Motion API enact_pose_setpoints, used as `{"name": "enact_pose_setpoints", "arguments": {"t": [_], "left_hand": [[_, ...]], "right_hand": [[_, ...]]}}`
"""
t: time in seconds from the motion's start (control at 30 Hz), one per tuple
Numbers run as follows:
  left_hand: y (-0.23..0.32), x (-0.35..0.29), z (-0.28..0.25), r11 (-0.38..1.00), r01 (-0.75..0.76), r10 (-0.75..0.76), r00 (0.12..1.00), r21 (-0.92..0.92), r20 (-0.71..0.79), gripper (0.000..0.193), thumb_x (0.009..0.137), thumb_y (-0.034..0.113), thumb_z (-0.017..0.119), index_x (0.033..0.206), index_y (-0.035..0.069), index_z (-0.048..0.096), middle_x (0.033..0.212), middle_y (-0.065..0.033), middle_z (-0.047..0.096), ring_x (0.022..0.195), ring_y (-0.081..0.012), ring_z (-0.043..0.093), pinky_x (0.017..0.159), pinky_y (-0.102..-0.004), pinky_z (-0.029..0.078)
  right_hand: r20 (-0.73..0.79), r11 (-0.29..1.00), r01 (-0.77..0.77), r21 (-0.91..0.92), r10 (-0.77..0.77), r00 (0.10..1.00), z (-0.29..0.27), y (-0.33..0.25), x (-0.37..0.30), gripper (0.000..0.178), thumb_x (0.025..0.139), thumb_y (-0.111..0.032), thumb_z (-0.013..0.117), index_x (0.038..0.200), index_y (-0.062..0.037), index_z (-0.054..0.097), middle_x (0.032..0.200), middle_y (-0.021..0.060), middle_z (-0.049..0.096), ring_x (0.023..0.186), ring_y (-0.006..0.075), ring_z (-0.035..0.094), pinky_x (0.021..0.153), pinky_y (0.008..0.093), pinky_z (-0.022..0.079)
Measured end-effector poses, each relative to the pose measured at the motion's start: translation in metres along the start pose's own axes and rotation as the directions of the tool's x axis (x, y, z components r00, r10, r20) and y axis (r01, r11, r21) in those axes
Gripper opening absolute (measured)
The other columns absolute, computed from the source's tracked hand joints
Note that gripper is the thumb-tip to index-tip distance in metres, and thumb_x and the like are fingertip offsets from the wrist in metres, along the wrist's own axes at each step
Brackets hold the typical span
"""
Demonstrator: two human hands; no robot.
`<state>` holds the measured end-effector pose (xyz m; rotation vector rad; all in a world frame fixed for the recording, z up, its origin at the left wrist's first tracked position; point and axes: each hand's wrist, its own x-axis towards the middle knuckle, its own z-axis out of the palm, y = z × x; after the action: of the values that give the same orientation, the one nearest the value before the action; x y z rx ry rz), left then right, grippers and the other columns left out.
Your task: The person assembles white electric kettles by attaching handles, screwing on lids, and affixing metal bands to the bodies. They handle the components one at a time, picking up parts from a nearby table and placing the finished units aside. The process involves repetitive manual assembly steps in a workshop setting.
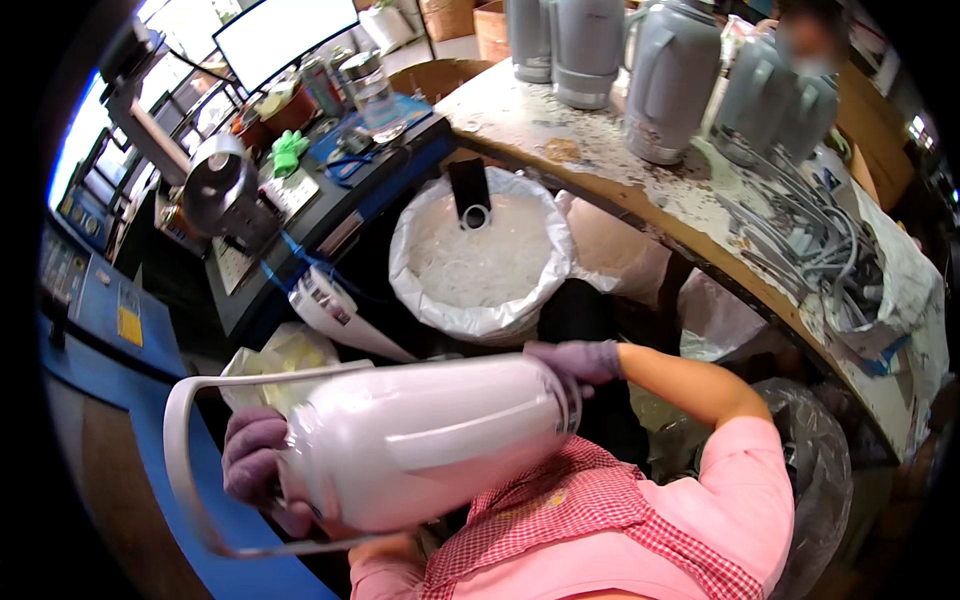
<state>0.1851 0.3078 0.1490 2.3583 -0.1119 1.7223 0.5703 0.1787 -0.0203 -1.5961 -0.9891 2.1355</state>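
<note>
A pale vacuum flask (430,430) lies on its side across my lap, slightly blurred, its base toward the right. From its left end a wide pale carrying handle (182,440) loops outward. My left hand (256,462), in a purple glove, is curled round the neck end, inside the loop. At the base end my right hand (582,362), also gloved, is closed against the rim; some of its fingers are hidden behind the flask. Beyond the flask stands a white-lined bin (405,262) holding translucent pieces, with a black strip and a ring over them.
Several grey flasks (672,85) stand on the worn table (575,165) at the far right, near a pile of grey handles (815,240). A blue machine (110,310) is at the left. The dark bench bears a glass jar (372,100). Another person (815,40) is at the back right.
</note>
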Motion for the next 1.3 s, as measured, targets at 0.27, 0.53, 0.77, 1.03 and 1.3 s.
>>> {"name": "enact_pose_setpoints", "arguments": {"t": [0.27,0.53,0.77,1.03,1.3], "left_hand": [[0.006,0.016,0.060,0.703,0.465,-0.586,0.807,-0.539,-0.068,0.075,0.090,0.066,0.059,0.112,-0.006,0.061,0.108,-0.0211,0.068,0.085,-0.0251,0.064,0.078,-0.0351,0.051],[-0.021,0.000,0.075,0.931,0.335,-0.329,0.942,0.146,-0.067,0.082,0.078,0.043,0.077,0.136,-0.006,0.047,0.136,-0.0298,0.051,0.122,-0.0439,0.050,0.105,-0.0502,0.040],[0.009,-0.057,0.151,0.856,0.502,-0.298,0.674,-0.124,0.676,0.101,0.077,0.030,0.085,0.154,-0.004,0.029,0.156,-0.0328,0.031,0.145,-0.0471,0.035,0.118,-0.0474,0.032],[0.013,-0.081,0.108,0.435,0.826,-0.860,0.500,-0.359,0.108,0.077,0.090,0.027,0.071,0.151,-0.004,0.037,0.150,-0.0188,0.048,0.136,-0.0298,0.051,0.115,-0.0419,0.037],[0.038,-0.132,0.053,0.224,0.907,-0.970,0.174,-0.357,-0.169,0.056,0.097,0.017,0.060,0.146,-0.005,0.046,0.141,-0.0166,0.056,0.126,-0.0250,0.059,0.110,-0.0369,0.043]], "right_hand": [[0.118,0.147,0.939,-0.311,-0.974,0.191,0.063,-0.022,-0.050,0.055,0.083,-0.030,0.085,0.121,0.0007,0.059,0.158,0.0269,0.035,0.147,0.0385,0.034,0.117,0.0474,0.032],[-0.699,0.174,0.956,0.238,-0.652,0.293,0.038,-0.019,-0.095,0.050,0.097,-0.054,0.059,0.098,-0.0038,0.063,0.113,0.0117,0.062,0.101,0.0193,0.059,0.090,0.0334,0.047],[-0.937,0.125,0.947,-0.296,-0.230,-0.263,-0.075,-0.060,-0.114,0.059,0.103,-0.058,0.046,0.121,-0.0038,0.062,0.117,0.0072,0.067,0.097,0.0157,0.060,0.086,0.0289,0.050],[-0.553,0.469,0.300,-0.831,-0.643,-0.530,-0.255,-0.164,-0.023,0.049,0.102,-0.032,0.061,0.132,0.0056,0.056,0.138,0.0152,0.054,0.121,0.0251,0.054,0.104,0.0360,0.043],[-0.299,0.468,-0.068,-0.881,-0.663,-0.687,-0.258,-0.187,0.007,0.040,0.088,-0.019,0.074,0.122,-0.0005,0.062,0.136,0.0207,0.055,0.131,0.0362,0.049,0.113,0.0438,0.038]]}}
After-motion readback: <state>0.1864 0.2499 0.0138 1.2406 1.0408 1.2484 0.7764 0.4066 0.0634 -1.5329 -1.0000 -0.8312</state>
